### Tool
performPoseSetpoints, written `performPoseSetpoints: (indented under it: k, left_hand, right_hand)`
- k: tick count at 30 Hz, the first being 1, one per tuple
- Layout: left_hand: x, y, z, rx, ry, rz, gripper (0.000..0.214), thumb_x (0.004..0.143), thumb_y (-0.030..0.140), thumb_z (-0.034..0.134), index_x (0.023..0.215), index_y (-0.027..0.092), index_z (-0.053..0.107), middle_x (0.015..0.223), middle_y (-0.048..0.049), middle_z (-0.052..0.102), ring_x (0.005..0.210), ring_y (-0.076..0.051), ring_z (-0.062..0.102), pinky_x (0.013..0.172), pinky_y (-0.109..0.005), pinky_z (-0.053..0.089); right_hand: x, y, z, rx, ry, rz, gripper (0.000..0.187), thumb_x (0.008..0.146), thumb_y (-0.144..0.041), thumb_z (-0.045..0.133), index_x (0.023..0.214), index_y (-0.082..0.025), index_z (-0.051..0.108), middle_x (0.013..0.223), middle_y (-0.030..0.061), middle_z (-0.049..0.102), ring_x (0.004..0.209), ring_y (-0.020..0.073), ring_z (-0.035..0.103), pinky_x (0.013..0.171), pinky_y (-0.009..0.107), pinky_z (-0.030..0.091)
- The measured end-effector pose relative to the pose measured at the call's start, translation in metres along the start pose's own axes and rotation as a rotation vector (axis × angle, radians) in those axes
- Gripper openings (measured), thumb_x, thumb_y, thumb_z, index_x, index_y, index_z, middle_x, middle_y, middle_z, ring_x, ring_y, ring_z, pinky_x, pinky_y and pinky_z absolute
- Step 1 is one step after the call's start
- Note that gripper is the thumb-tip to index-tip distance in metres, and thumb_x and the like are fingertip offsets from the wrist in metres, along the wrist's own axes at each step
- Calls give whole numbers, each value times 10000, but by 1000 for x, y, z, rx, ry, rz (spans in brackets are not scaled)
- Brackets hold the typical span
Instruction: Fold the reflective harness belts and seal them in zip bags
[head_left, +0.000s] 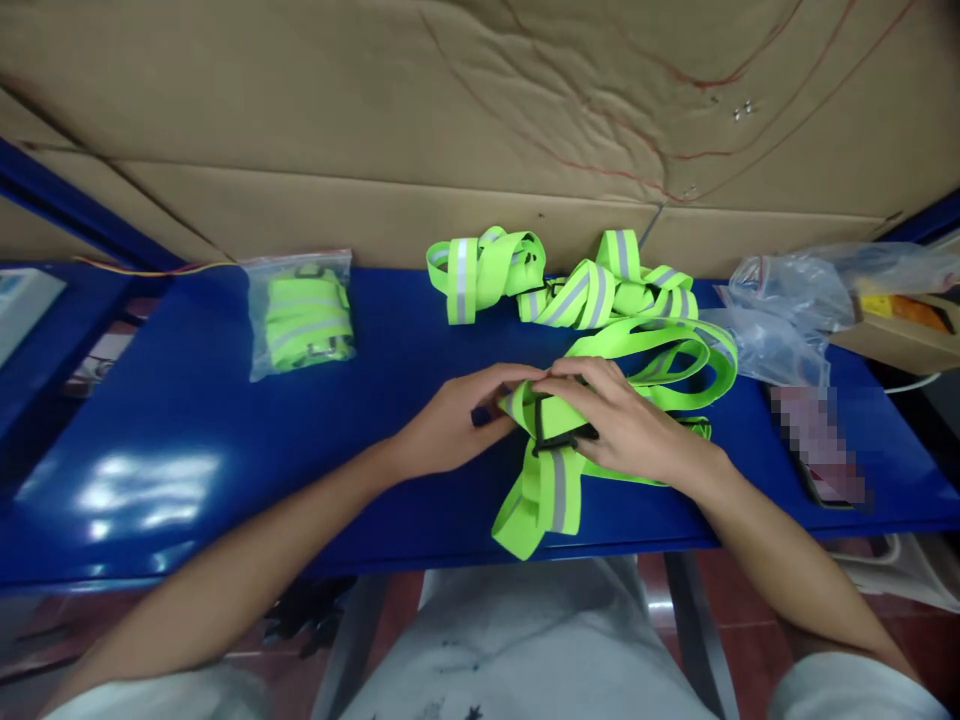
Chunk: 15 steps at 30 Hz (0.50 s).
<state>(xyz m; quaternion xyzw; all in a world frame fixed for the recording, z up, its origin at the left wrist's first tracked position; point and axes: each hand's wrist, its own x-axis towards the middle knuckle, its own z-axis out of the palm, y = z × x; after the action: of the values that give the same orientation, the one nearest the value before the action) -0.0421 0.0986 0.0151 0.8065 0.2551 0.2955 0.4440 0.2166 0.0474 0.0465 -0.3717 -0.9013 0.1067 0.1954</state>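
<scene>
A neon-green reflective strap harness point(551, 480) with grey stripes lies on the blue table point(187, 440), its end hanging over the front edge. My left hand point(457, 420) pinches the strap's folded part from the left. My right hand point(619, 420) presses down on the same fold from the right, fingers curled over a black buckle. The strap's long loops point(660, 350) spread out behind my right hand.
Two more bundled green straps point(487, 265) point(607, 290) lie at the table's back edge. A bagged strap point(304, 315) sits at the left. Empty clear bags point(787, 300) and a cardboard box point(907, 325) are at the right. Cardboard lines the wall behind.
</scene>
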Motion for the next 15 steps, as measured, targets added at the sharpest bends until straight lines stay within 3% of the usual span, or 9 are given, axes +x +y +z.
performPoseSetpoints:
  k: [4, 7, 11, 13, 15]
  left_hand:
    - [2, 2, -18, 207, 110, -11, 284, 898, 132, 619, 1167, 221, 635, 939, 2, 708, 802, -128, 667, 758, -248, 536]
    - [1, 10, -23, 333, 247, -10, 169, 844, 130, 653, 993, 207, 634, 877, 9, 654, 747, -125, 623, 709, -251, 514]
    - [1, 19, -31, 469, 350, -53, 163, 803, 98, 611, 930, 200, 625, 996, -25, 624, 801, -143, 615, 717, -281, 514]
    - [-1, 22, -34, 512, 334, -67, 266, 786, 66, 564, 1004, 204, 626, 1090, -53, 613, 927, -180, 637, 794, -320, 534]
    - [-4, 26, -30, 510, 339, 17, 349, 786, 48, 531, 1085, 211, 609, 1211, -91, 590, 1119, -229, 619, 921, -383, 535]
  right_hand:
    - [1, 0, -6, 154, -4, 56, 655, 922, -194, 672, 1517, -215, 399, 1461, 149, 468, 1419, 280, 458, 1169, 459, 460]
    - [3, 0, -7, 196, 42, 54, 597, 944, -280, 688, 1481, -232, 432, 1420, 138, 510, 1372, 274, 513, 1148, 457, 492]
    - [4, -1, -2, 173, 118, 84, 611, 955, -374, 703, 1483, -245, 426, 1404, 143, 529, 1340, 297, 540, 1127, 488, 512]
    - [4, -4, 3, 152, 131, 83, 656, 951, -389, 714, 1509, -244, 401, 1427, 151, 513, 1361, 305, 523, 1137, 499, 507]
    - [4, -7, 8, 131, 145, 86, 682, 957, -363, 709, 1536, -241, 371, 1462, 159, 482, 1401, 309, 490, 1160, 511, 489]
